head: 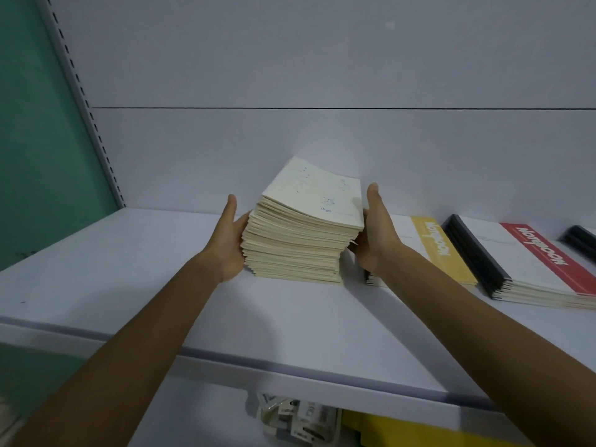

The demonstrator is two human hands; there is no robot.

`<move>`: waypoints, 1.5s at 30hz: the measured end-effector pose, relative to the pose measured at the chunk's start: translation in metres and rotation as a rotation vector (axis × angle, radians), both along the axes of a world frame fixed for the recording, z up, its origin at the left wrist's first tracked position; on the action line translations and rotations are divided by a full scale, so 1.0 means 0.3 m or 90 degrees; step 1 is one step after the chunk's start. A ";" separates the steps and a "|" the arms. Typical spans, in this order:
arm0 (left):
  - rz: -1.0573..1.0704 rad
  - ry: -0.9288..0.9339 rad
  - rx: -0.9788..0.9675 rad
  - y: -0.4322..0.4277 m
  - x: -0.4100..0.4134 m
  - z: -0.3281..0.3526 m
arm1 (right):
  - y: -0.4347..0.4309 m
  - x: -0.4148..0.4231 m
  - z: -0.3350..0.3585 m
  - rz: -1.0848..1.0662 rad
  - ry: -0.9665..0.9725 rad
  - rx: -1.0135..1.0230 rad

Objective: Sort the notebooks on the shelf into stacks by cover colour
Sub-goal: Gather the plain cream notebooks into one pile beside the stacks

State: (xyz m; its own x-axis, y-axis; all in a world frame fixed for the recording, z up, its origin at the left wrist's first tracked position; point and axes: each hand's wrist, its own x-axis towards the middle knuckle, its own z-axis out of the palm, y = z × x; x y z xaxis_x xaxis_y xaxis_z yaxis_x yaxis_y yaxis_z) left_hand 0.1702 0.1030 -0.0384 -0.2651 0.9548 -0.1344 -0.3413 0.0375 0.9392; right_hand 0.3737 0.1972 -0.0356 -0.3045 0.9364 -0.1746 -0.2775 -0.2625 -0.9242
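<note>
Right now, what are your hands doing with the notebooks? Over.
Left hand and right hand press opposite sides of the cream stack. Stack sits on the shelf. Yellow-band stack close beside the right hand.

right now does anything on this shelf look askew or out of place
The cream notebook stack, pressed between the left hand and right hand, is askew: its upper notebooks sit offset and tilted, edges ragged rather than flush.

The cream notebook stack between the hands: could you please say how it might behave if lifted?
The cream stack is tall, so probably heavy. Its edges are staggered, so thin notebooks may slide apart. The top cover curls, suggesting floppiness.
</note>
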 end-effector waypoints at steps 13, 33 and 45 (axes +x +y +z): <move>-0.131 0.084 0.015 0.001 0.013 0.039 | -0.033 -0.015 0.063 0.092 -0.059 -0.007; -0.219 0.059 0.017 0.091 0.037 0.018 | -0.048 0.028 0.084 0.092 -0.007 0.007; -0.168 0.088 0.058 0.076 0.031 0.050 | -0.052 0.028 0.103 0.100 -0.051 -0.017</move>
State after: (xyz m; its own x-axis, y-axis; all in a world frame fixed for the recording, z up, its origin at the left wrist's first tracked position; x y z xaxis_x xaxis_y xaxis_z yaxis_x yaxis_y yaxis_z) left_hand 0.1796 0.1259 -0.0234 -0.0163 0.9996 -0.0251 -0.2005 0.0214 0.9795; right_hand 0.3822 0.1818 -0.0047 -0.4302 0.8733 -0.2286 -0.1566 -0.3215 -0.9339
